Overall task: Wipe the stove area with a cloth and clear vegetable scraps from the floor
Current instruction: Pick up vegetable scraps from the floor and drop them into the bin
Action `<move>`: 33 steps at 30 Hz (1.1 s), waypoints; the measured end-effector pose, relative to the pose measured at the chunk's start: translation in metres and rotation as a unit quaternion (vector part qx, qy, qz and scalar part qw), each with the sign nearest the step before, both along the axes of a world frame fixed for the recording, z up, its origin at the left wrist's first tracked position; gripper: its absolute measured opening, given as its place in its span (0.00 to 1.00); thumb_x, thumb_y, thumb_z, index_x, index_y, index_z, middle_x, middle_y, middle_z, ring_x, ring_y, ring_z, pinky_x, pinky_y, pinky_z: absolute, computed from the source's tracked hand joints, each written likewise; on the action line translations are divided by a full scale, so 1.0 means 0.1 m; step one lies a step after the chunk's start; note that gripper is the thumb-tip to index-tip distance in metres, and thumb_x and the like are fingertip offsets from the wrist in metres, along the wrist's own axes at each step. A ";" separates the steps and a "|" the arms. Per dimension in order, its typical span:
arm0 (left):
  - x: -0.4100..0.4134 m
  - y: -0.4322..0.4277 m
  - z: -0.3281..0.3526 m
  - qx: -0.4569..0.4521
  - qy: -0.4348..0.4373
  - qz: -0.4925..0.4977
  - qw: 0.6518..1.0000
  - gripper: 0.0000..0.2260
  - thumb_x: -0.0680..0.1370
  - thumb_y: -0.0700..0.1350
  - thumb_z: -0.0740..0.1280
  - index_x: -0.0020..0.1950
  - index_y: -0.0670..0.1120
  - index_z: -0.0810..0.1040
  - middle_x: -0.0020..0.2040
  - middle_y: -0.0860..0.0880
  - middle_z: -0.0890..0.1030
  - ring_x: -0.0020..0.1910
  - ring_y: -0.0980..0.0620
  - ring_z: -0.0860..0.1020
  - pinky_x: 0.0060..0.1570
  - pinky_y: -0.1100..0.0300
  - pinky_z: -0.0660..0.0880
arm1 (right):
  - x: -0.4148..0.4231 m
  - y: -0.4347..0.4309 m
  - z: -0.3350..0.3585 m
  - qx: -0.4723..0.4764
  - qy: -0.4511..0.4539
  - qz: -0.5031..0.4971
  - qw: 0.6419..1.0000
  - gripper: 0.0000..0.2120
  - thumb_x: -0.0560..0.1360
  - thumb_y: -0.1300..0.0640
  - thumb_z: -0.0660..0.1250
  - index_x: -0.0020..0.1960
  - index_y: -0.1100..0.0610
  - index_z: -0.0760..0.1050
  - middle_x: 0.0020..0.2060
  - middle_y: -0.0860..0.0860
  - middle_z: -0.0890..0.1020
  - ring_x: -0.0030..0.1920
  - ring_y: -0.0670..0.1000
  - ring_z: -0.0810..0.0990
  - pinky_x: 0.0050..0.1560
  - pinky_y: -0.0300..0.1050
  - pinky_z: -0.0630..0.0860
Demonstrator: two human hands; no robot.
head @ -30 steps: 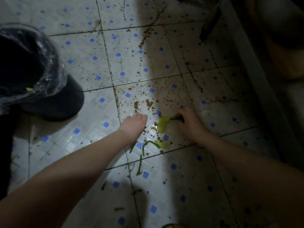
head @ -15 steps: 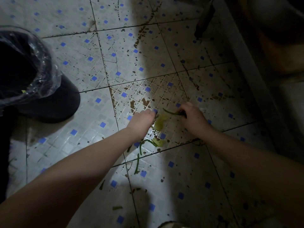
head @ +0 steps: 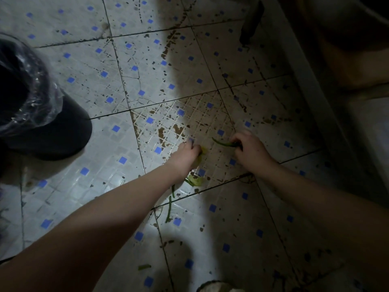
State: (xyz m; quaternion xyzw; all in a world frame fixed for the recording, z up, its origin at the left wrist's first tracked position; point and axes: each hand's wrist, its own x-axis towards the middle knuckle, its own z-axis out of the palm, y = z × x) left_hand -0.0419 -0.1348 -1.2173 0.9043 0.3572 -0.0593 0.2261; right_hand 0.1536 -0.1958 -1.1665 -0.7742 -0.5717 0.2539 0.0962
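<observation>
Both hands are down on the dirty tiled floor (head: 130,76). My right hand (head: 251,151) grips a dark green vegetable strip (head: 223,142) that sticks out to its left. My left hand (head: 185,158) curls its fingers round a pale yellow-green leaf scrap (head: 203,151), mostly hidden under the fingers. Another pale green scrap (head: 195,180) lies just below my left wrist. Thin green strips (head: 169,209) lie nearer me, and a small green piece (head: 144,267) sits lower down. No cloth or stove is in view.
A dark bin with a clear plastic liner (head: 27,98) stands at the left. A dark post (head: 251,20) meets the floor at the top right. A pale ledge or cabinet base (head: 311,91) runs along the right. Brown stains speckle the tiles.
My left hand moved right onto the yellow-green leaf scrap and curled round it. My right hand lifted the dark green strip slightly, away from the leaf.
</observation>
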 end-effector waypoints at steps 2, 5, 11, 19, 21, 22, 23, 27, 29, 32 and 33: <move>0.00 0.01 0.00 -0.021 -0.024 0.021 0.999 0.10 0.81 0.40 0.59 0.61 0.39 0.70 0.61 0.38 0.69 0.56 0.42 0.71 0.52 0.55 0.70 | 0.02 -0.01 0.00 0.000 -0.003 -0.004 1.000 0.12 0.73 0.71 0.61 0.53 0.60 0.77 0.54 0.53 0.74 0.54 0.52 0.74 0.54 0.43 0.72; -0.01 0.00 0.00 -0.049 -0.027 0.043 0.997 0.08 0.80 0.38 0.59 0.58 0.38 0.71 0.57 0.39 0.72 0.52 0.44 0.72 0.49 0.56 0.69 | 0.02 -0.01 0.00 -0.001 -0.006 -0.005 1.000 0.12 0.73 0.70 0.61 0.52 0.61 0.76 0.53 0.53 0.74 0.52 0.52 0.74 0.52 0.43 0.72; -0.12 0.03 0.03 -0.088 -0.026 0.047 0.995 0.12 0.76 0.31 0.59 0.58 0.37 0.72 0.55 0.39 0.72 0.52 0.42 0.72 0.52 0.54 0.69 | -0.03 -0.01 0.04 -0.006 -0.007 0.000 1.000 0.12 0.73 0.70 0.61 0.53 0.60 0.76 0.55 0.54 0.74 0.55 0.52 0.74 0.56 0.47 0.74; -0.35 0.12 0.10 -0.084 -0.022 0.067 0.994 0.06 0.75 0.32 0.58 0.48 0.39 0.73 0.47 0.45 0.68 0.45 0.46 0.70 0.45 0.55 0.69 | -0.13 -0.02 0.02 0.003 0.005 0.010 1.000 0.11 0.74 0.71 0.61 0.52 0.60 0.76 0.52 0.53 0.74 0.52 0.52 0.73 0.55 0.44 0.73; -0.42 0.13 0.12 -0.076 -0.022 0.066 0.995 0.06 0.76 0.33 0.59 0.49 0.38 0.73 0.47 0.45 0.68 0.46 0.46 0.71 0.46 0.55 0.70 | -0.21 -0.07 -0.03 0.006 0.017 0.015 1.000 0.11 0.74 0.69 0.63 0.52 0.58 0.77 0.50 0.50 0.72 0.50 0.48 0.72 0.52 0.40 0.70; -0.45 0.14 0.13 -0.072 -0.022 0.068 0.995 0.06 0.76 0.33 0.59 0.49 0.38 0.74 0.47 0.45 0.69 0.46 0.45 0.71 0.47 0.54 0.70 | -0.25 -0.10 -0.06 0.006 0.021 0.025 0.999 0.10 0.74 0.68 0.63 0.51 0.57 0.77 0.49 0.48 0.72 0.50 0.47 0.71 0.52 0.40 0.70; -0.48 0.16 0.14 -0.067 -0.023 0.072 0.995 0.06 0.76 0.34 0.59 0.49 0.39 0.74 0.48 0.44 0.69 0.46 0.46 0.72 0.47 0.54 0.70 | -0.29 -0.13 -0.09 0.006 0.024 0.044 0.999 0.10 0.74 0.68 0.64 0.50 0.57 0.78 0.48 0.48 0.72 0.49 0.48 0.72 0.52 0.40 0.71; -0.61 0.21 0.22 -0.054 -0.026 0.079 0.995 0.06 0.76 0.34 0.60 0.51 0.38 0.75 0.50 0.43 0.72 0.48 0.46 0.72 0.48 0.56 0.69 | -0.41 -0.13 -0.13 -0.012 0.025 0.098 0.995 0.06 0.72 0.66 0.67 0.47 0.57 0.78 0.48 0.52 0.76 0.46 0.49 0.74 0.47 0.44 0.76; -0.69 0.24 0.28 -0.046 -0.029 0.087 0.995 0.06 0.76 0.34 0.61 0.50 0.38 0.75 0.49 0.44 0.70 0.47 0.46 0.71 0.48 0.57 0.68 | -0.47 -0.10 -0.11 0.006 0.032 0.106 0.994 0.05 0.71 0.64 0.69 0.45 0.55 0.78 0.45 0.50 0.74 0.43 0.46 0.72 0.40 0.36 0.69; -0.81 0.31 0.42 -0.035 -0.024 0.096 0.994 0.04 0.76 0.35 0.63 0.50 0.37 0.75 0.48 0.45 0.69 0.46 0.46 0.70 0.48 0.56 0.69 | -0.56 -0.02 -0.05 0.024 0.033 0.113 0.993 0.07 0.71 0.65 0.68 0.45 0.54 0.77 0.43 0.46 0.71 0.42 0.45 0.71 0.36 0.28 0.62; -0.84 0.34 0.48 -0.031 -0.023 0.099 0.994 0.05 0.76 0.36 0.64 0.51 0.37 0.75 0.48 0.45 0.68 0.46 0.46 0.71 0.48 0.55 0.69 | -0.58 0.00 -0.02 0.027 0.031 0.115 0.992 0.08 0.72 0.66 0.68 0.45 0.54 0.77 0.43 0.46 0.71 0.43 0.45 0.71 0.36 0.28 0.62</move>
